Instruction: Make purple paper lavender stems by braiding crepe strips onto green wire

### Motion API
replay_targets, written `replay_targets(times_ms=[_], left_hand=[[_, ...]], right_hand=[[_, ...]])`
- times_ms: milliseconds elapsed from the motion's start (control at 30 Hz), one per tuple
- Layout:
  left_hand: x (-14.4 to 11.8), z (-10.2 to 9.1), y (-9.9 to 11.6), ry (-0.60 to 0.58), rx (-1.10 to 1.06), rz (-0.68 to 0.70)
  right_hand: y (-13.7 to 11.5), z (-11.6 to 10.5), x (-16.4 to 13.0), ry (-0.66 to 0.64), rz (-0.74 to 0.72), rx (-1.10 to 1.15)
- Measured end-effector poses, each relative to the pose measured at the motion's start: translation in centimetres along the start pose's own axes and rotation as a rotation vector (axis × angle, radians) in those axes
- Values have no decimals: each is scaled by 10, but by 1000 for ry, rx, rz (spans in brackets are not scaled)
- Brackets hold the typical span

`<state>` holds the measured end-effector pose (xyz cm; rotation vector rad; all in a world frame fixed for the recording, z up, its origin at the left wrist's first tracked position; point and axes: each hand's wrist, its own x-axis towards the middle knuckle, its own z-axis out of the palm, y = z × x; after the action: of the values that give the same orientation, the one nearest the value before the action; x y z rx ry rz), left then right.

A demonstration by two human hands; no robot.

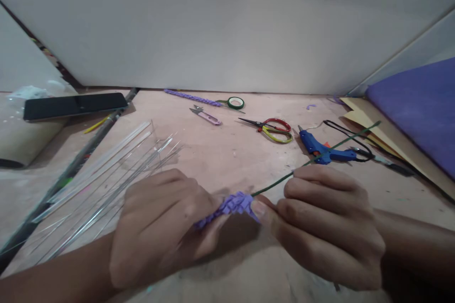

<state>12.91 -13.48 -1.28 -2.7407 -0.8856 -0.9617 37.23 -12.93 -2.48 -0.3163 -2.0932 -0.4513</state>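
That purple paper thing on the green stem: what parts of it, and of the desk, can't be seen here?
Head view only:
- purple paper strip: its near end is hidden inside the left hand.
- green stem: one stretch is covered by the right hand.
- blue glue gun: nozzle too small to judge.
- purple sheet: cut off by the right edge.

I log a matt, scuffed pinkish wooden tabletop (227, 151); thin, shiny metal wires (106, 184) at left; a matt purple paper strip (231, 204) wound on a green-wrapped wire stem (320, 156) at centre; a glossy blue plastic glue gun (322, 147); scissors (272, 129) with steel blades and shiny coated handles; and a glossy black slab (74, 105) at upper left.
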Motion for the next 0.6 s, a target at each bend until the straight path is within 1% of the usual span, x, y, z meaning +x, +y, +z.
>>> replay_targets(times_ms=[33,100,233,333,467,600], left_hand=[[1,-1,0,2,-12,1],[0,-3,-2,-36,-59,-26],[-7,-3,-1,-118,-169,-150],[-10,-1,3,-113,-226,-236],[-12,3,7,-93,-300,-313],[-11,7,11,-48,-390,-465]], right_hand=[[1,0,-1,-14,1,4],[3,-1,-1,-49,-4,-4],[5,-5,0,-113,-22,-7],[6,-7,0,-112,-30,2],[7,-9,0,-154,-35,6],[7,-10,2,-162,-40,2]])
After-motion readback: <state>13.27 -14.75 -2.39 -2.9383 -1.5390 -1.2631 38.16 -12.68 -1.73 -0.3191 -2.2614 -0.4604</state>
